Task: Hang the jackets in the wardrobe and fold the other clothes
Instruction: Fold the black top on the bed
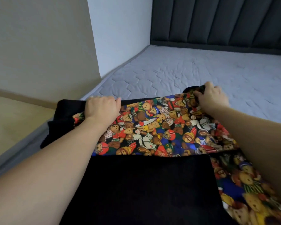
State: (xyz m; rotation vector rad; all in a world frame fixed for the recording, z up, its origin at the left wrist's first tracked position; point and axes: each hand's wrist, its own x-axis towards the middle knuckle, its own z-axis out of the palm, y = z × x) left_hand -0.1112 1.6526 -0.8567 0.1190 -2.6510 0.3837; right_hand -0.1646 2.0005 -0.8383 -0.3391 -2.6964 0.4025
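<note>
A garment with a colourful teddy-bear print (159, 127) and black fabric parts lies spread on the mattress (201, 70) in front of me. A black panel (144, 189) covers its near half. My left hand (102, 109) grips the far left edge of the printed cloth, fingers curled over the fold beside a black sleeve-like part (63, 117). My right hand (211, 96) pinches the far right corner, where the print meets a bunched black piece (191, 89).
The light quilted mattress stretches away to a dark padded headboard (217, 21) at the back. A wall corner (94, 38) stands on the left, with pale wooden floor (11, 116) beside the bed edge.
</note>
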